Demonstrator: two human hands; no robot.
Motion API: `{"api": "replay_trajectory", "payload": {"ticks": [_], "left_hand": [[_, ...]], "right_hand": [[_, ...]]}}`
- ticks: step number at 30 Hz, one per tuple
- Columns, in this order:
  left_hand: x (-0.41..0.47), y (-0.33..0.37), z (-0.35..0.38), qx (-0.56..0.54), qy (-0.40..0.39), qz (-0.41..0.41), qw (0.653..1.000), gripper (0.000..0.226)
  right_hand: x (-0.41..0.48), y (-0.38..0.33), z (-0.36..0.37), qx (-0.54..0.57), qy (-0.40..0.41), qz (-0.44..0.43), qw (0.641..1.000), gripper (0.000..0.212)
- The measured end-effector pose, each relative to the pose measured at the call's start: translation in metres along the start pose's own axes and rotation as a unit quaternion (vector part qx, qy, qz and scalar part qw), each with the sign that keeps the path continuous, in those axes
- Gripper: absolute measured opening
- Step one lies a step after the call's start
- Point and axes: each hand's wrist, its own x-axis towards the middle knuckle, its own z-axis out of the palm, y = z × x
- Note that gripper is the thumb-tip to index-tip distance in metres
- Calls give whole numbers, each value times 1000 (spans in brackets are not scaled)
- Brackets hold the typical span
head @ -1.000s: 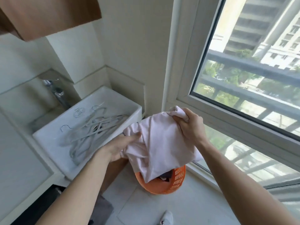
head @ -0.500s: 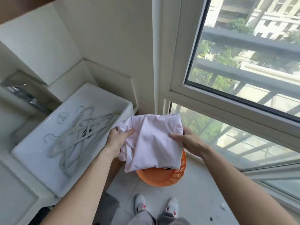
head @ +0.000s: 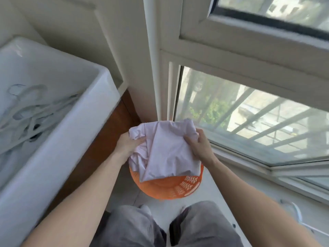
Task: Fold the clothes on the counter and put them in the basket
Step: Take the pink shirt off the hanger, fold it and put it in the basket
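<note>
Both hands, left hand (head: 127,146) and right hand (head: 200,146), have fingers clenched on the folded pale pink shirt (head: 167,148), holding it right over the orange laundry basket (head: 170,188) so the fold probably survives the drop.

1. You stand on a pale floor (head: 210,193); your legs (head: 135,227), in grey trousers, fill the bottom of the view.
2. An orange basket (head: 170,190) stands on that floor just ahead of you, close to the low window and just beside the wood cabinet (head: 106,138).
3. To your left, a white sink (head: 71,132) sits on top of the cabinet, with a tangle of pale hangers (head: 30,116) lying in it.
4. Something white and looped (head: 296,211) lies on the floor at your right, too blurred to name.
</note>
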Motion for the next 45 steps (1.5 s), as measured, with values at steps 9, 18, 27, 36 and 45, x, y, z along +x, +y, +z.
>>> {"api": "replay_trajectory", "payload": {"ticks": [9, 18, 27, 36, 45], "left_hand": [[194, -186, 91, 105, 22, -29, 994, 73], [317, -297, 149, 213, 39, 14, 976, 41], [305, -298, 192, 400, 79, 265, 874, 36], [330, -281, 214, 109, 118, 14, 987, 66], [346, -293, 177, 57, 139, 29, 988, 12]], "right_hand": [[160, 210, 105, -110, 12, 45, 993, 13], [270, 339, 159, -175, 40, 11, 984, 44], [257, 328, 169, -266, 53, -2, 962, 42], [265, 342, 170, -250, 54, 29, 966, 68], [274, 331, 162, -237, 52, -11, 970, 33]]}}
